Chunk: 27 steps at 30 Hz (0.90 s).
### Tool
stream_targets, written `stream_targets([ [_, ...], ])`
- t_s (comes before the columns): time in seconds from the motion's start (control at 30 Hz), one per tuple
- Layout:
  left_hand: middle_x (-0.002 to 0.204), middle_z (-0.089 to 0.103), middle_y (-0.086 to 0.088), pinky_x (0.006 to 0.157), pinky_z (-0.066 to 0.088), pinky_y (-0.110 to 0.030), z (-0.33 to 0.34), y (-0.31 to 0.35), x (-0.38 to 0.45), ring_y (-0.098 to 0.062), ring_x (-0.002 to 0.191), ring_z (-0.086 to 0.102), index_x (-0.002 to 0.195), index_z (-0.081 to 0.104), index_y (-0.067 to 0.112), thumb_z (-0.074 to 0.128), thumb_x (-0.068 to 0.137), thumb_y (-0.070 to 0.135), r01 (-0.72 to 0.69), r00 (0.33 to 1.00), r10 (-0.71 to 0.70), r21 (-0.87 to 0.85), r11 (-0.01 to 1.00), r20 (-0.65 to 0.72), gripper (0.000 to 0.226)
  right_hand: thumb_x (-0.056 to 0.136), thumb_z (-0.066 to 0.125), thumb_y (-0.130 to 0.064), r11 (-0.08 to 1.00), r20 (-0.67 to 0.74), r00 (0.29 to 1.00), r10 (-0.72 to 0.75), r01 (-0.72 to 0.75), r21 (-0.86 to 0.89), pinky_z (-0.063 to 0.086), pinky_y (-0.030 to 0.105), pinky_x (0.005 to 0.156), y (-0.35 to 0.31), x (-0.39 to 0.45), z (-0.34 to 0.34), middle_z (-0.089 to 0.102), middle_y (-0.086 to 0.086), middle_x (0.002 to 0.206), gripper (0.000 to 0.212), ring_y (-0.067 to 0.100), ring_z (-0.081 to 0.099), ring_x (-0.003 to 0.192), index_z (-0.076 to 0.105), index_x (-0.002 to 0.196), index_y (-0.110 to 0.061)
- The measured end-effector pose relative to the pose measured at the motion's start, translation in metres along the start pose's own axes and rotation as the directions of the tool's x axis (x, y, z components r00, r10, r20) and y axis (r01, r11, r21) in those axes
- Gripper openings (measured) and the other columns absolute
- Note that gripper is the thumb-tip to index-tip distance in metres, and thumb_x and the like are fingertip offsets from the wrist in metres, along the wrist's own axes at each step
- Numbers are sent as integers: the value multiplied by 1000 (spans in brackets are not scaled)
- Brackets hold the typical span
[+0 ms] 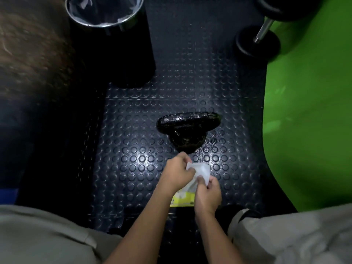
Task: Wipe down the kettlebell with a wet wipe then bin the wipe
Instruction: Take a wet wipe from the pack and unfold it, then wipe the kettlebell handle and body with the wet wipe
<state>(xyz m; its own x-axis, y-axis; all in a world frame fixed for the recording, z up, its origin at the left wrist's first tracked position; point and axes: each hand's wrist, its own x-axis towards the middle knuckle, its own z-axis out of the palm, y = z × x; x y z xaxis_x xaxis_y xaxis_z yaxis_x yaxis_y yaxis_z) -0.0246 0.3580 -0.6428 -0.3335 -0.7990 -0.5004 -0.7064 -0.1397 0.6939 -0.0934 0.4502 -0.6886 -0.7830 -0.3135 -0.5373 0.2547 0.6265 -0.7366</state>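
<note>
A black kettlebell (187,130) stands on the studded rubber floor, handle toward the far side. Just in front of it I hold a white wet wipe (200,171) between both hands. My left hand (177,172) pinches its left edge and my right hand (207,195) pinches its lower right part. Below the hands lies a yellow wipe packet (182,200), partly hidden by my wrists. A black bin (106,25) with a shiny rim and a clear liner stands at the far left.
A bright green surface (308,111) runs along the right side. A dumbbell (257,42) lies at the far right corner. My knees in light trousers fill the bottom left and right. A dark shoe (230,211) sits by my right knee.
</note>
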Motion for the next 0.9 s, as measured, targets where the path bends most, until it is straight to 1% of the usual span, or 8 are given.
stream_targets([
  [0.13, 67, 62, 6, 57, 46, -23, -30, 59, -11, -8, 57, 55, 89, 58, 26, 62, 77, 14, -201, 960, 175, -105, 974, -217, 18, 90, 63, -18, 949, -81, 969, -235, 247, 199, 51, 39, 65, -73, -11, -10, 66, -3, 73, 14, 17, 59, 66, 60, 78, -23],
  [0.23, 74, 62, 8, 63, 52, -27, -62, 102, -19, -9, 62, 59, 97, 59, 25, 65, 81, 13, -391, 870, 318, -135, 910, -376, 21, 92, 64, -13, 859, -109, 913, -394, 408, 311, 49, 29, 59, -139, -20, -24, 65, -7, 72, 16, 8, 58, 65, 62, 79, -22],
  [0.33, 77, 64, 7, 65, 51, -18, -93, 138, -15, -7, 65, 61, 102, 59, 22, 70, 84, 12, -497, 784, 357, -168, 852, -507, 23, 90, 66, -12, 803, -70, 868, -492, 483, 350, 46, 21, 58, -191, -19, -30, 67, -4, 75, 9, 5, 58, 65, 66, 85, -18],
  [0.43, 76, 66, 5, 62, 48, -12, -111, 157, 4, -1, 61, 60, 98, 58, 20, 73, 83, 15, -468, 771, 305, -174, 866, -559, 22, 87, 67, -14, 838, 39, 884, -465, 425, 343, 46, 18, 54, -222, -7, -25, 71, 1, 80, 4, 7, 62, 65, 69, 87, -18],
  [0.53, 72, 65, 6, 58, 42, -6, -114, 155, 27, 3, 60, 58, 90, 62, 17, 73, 82, 16, -365, 813, 247, -131, 922, -527, 14, 85, 66, -17, 896, 106, 898, -427, 404, 186, 44, 14, 51, -228, 7, -16, 71, -6, 77, 7, 5, 65, 66, 69, 90, -20],
  [0.67, 75, 66, 4, 55, 39, -2, -102, 136, 43, -5, 66, 58, 82, 66, 17, 70, 83, 15, -260, 870, 229, -13, 966, -436, 4, 85, 64, -15, 915, 156, 902, -402, 403, 31, 40, 10, 48, -219, 19, -14, 67, -11, 78, 15, 1, 62, 67, 68, 97, -22],
  [0.8, 75, 66, 4, 55, 40, -3, -94, 117, 43, -2, 62, 54, 81, 69, 18, 65, 85, 13, -211, 898, 221, 68, 975, -380, 8, 86, 59, -11, 892, 200, 879, -433, 449, -42, 45, 19, 53, -215, 25, -16, 65, -10, 78, 23, 3, 61, 68, 64, 104, -24],
  [0.9, 82, 60, 5, 61, 37, -2, -90, 104, 44, -1, 66, 52, 82, 69, 20, 65, 87, 17, -226, 876, 266, 145, 963, -402, 7, 89, 56, -10, 863, 237, 848, -474, 501, -68, 44, 20, 54, -212, 30, -15, 65, -6, 86, 28, 6, 61, 72, 60, 109, -29],
])
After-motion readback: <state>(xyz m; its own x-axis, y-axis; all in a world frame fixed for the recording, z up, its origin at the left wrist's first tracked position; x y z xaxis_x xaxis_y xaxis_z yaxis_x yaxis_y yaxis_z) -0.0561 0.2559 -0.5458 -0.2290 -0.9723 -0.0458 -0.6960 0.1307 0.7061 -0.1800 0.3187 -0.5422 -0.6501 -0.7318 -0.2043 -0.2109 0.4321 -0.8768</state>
